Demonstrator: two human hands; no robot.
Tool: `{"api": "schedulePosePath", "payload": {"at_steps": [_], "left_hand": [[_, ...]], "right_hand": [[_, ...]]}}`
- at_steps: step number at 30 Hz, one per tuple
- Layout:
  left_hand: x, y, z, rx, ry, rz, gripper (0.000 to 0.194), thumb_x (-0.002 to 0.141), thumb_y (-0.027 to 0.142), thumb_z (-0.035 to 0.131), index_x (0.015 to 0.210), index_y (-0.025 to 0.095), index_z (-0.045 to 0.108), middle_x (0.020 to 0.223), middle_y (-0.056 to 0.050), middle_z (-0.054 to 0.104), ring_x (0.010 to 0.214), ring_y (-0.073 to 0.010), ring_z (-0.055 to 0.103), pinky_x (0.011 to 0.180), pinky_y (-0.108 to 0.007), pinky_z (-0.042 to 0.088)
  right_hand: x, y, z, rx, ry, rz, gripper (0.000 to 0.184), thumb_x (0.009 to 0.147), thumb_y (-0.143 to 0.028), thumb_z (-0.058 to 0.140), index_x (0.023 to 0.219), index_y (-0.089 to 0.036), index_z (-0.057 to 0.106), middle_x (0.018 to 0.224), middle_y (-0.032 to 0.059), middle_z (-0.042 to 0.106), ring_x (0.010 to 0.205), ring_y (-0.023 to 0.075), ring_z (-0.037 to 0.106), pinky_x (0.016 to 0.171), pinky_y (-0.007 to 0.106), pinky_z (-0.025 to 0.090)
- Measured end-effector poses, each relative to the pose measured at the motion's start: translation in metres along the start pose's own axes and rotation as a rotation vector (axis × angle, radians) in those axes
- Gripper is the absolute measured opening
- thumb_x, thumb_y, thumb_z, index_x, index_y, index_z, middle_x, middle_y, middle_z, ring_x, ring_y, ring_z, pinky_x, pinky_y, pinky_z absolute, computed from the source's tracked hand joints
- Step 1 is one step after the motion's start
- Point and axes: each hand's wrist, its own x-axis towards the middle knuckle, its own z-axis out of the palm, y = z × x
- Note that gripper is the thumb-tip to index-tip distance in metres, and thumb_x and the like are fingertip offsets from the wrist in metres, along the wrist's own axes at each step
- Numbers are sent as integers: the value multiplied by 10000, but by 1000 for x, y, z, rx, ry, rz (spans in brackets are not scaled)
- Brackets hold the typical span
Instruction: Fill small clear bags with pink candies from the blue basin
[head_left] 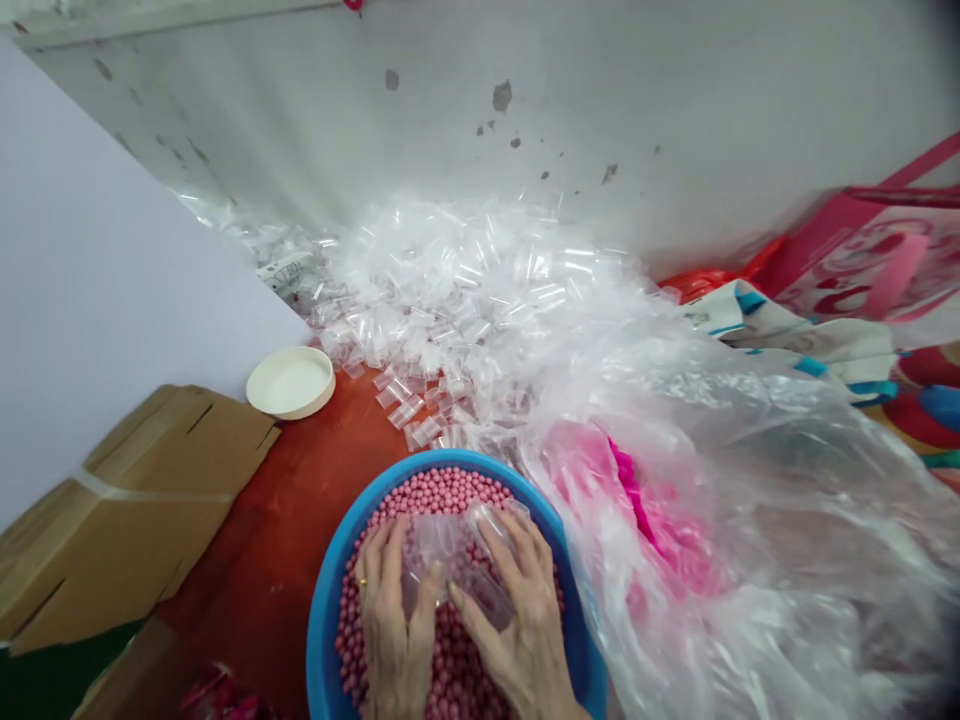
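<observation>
My left hand (pixel 394 625) and my right hand (pixel 521 630) hold a small clear plastic bag (pixel 457 560) between them, just above a blue plastic basin (pixel 328 610). The bag's fingers-side edges are pinched by both thumbs and fingers, and some pink beads show through it. The basin is filled with glossy pink beads (pixel 442 490), which lie right under both hands. My hands hide the middle of the basin and part of its near rim.
A heap of small clear bags (pixel 450 290) lies on the red tabletop (pixel 262 530) beyond the basin. A large clear sack (pixel 675 520) with pink inside bulges to the right. A cardboard box (pixel 127 510) and a round cream lid (pixel 291 382) sit to the left. A pink tote bag (pixel 870 255) stands at far right.
</observation>
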Motion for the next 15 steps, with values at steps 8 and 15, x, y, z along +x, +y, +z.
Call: {"api": "schedulePosePath", "payload": {"at_steps": [8, 15], "left_hand": [[39, -10, -46, 42, -27, 135, 401, 881, 405, 436, 1225, 228, 541, 1428, -76, 404, 1317, -259, 368, 1114, -437, 265], [165, -38, -29, 143, -260, -13, 694, 728, 442, 618, 1288, 73, 439, 1171, -210, 576, 937, -303, 635, 829, -449, 503]], "right_hand": [[-23, 10, -20, -53, -37, -107, 623, 828, -266, 569, 1392, -399, 342, 1472, 45, 342, 1344, 354, 311, 958, 654, 405], [94, -9, -27, 36, 82, -3, 294, 871, -269, 523, 1149, -231, 613, 1132, 88, 636, 1041, 242, 609, 882, 415, 522]]}}
